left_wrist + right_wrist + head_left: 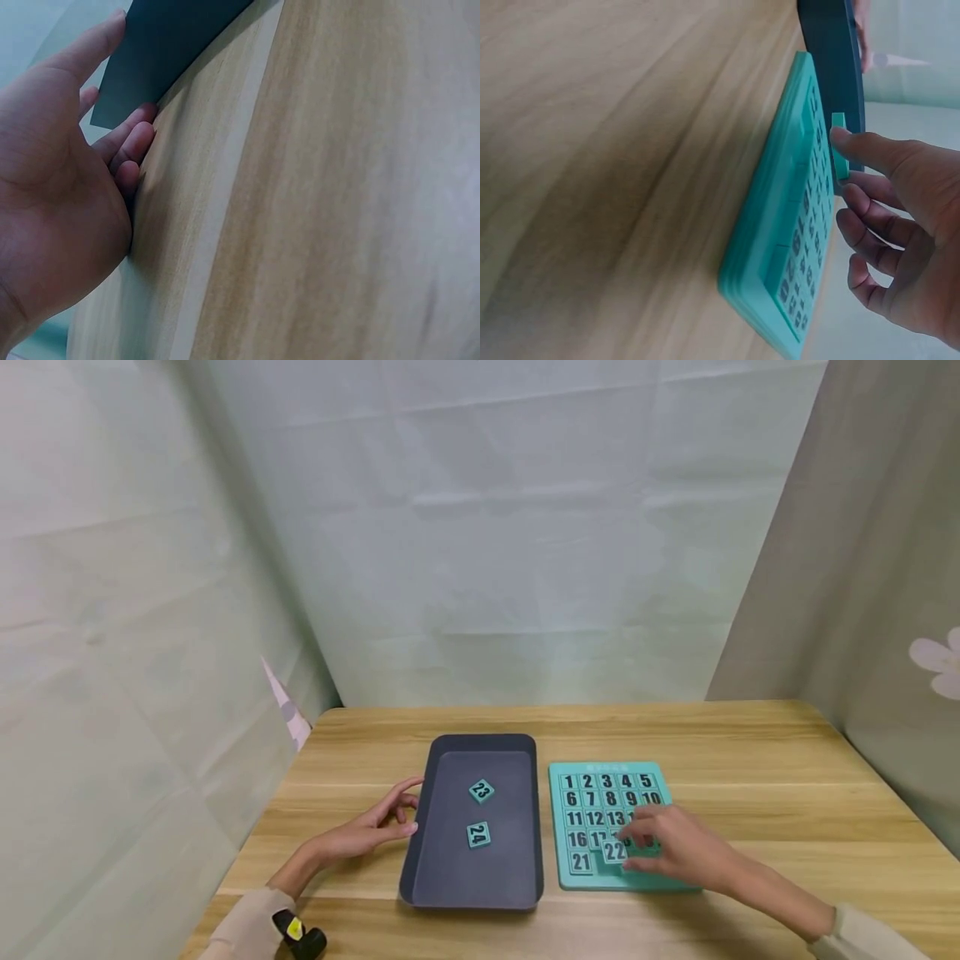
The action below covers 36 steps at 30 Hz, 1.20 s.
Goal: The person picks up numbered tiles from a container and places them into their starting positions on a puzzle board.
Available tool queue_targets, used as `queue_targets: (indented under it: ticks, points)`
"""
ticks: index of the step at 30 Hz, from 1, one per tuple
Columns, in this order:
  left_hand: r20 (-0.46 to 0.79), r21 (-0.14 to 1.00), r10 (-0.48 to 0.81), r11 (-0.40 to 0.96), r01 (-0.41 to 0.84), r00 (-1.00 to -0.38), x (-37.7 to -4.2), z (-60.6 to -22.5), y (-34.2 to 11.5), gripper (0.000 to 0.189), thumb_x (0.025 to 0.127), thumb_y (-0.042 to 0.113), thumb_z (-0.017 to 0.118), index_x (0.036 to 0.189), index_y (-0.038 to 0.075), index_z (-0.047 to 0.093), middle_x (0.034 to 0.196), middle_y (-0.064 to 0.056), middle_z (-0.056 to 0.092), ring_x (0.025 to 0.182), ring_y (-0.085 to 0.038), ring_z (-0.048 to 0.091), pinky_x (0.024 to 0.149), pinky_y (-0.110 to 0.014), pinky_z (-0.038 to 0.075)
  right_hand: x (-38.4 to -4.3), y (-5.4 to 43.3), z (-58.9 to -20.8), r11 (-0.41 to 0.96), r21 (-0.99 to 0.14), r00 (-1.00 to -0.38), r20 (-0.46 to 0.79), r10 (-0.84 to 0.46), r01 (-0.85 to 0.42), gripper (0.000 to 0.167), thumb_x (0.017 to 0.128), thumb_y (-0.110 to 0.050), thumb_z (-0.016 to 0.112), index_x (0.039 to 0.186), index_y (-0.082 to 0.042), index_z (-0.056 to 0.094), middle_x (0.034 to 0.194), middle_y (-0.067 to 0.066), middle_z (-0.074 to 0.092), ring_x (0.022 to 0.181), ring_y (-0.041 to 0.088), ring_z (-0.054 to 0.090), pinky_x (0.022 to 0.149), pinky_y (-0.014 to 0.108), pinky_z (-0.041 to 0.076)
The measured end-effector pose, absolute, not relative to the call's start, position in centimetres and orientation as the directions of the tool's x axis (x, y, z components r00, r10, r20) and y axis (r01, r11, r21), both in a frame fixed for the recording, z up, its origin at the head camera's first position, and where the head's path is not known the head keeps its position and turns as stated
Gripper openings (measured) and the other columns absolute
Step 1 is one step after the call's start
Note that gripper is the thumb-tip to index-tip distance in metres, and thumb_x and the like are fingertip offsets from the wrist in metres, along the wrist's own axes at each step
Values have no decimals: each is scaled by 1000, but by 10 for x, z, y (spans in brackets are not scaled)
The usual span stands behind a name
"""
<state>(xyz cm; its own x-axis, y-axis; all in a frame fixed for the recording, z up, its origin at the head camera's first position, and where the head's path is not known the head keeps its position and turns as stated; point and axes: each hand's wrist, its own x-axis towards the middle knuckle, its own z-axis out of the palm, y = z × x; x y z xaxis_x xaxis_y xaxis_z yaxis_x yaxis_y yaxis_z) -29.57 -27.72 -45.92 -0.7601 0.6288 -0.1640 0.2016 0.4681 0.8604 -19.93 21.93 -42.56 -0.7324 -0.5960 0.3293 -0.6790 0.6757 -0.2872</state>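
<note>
My right hand [678, 847] pinches the number tile 22 [613, 852] between thumb and fingers. It holds the tile just above the bottom row of a turquoise number board [564, 878], right of tile 21 [581, 862]. In the right wrist view the tile [840, 146] is edge-on, raised off the board [742, 262], with bare slots along the near row. My left hand [367, 827] touches the left side of a dark grey tray [472, 897] with thumb and fingertips, fingers loosely bent. Inside the tray lie tile 23 [482, 791], turned diagonally, and tile 24 [478, 835], turned sideways.
Tray and board stand side by side on a wood-grain table [750, 777], a narrow gap between them. Pale cloth [525, 568] hangs behind and at both sides. A black strap device [300, 935] sits on the left wrist.
</note>
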Motion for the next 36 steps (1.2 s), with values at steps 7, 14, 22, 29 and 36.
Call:
queue_targets:
  ticks: [7,14,22,29,36]
  points:
    - [-158,860,622,469,203,-767,-298,-460,-279,72,106,28,56,163,30,13,144,-15,40,114,-21,39,92,-28,33,-202,217,-435,649,-194,-665,385,-640,-736,29,75,-30,90,95,-11,80,77,-14,59,70,-7,48,60,17,43]
    - [-161,858,622,472,204,-766,-300,-461,-278,72,106,29,57,163,31,14,143,-13,41,114,-21,39,91,-28,33,-206,209,-435,681,-199,-705,299,-643,-705,29,75,-34,90,93,-13,81,75,-16,59,70,-8,48,64,21,45]
    - [-160,861,622,468,200,-766,-300,-463,-277,71,106,30,56,163,32,14,143,-13,42,114,-20,39,91,-29,32,-204,207,-435,684,-249,-727,263,-634,-686,30,78,-34,88,95,-10,81,76,-14,59,69,-7,49,60,17,44]
    - [-162,860,620,471,199,-768,-299,-464,-276,71,106,30,56,163,32,14,142,-13,41,114,-21,39,93,-30,32,-206,207,-437,680,-270,-731,262,-630,-682,30,79,-34,87,97,-12,79,81,-13,63,72,-7,50,61,17,44]
    - [-166,856,617,477,197,-770,-299,-463,-277,72,106,30,56,163,31,13,143,-13,42,114,-20,39,93,-30,32,-208,208,-440,679,-290,-738,256,-624,-675,30,79,-39,86,98,-17,77,80,-14,60,71,-5,49,60,17,42]
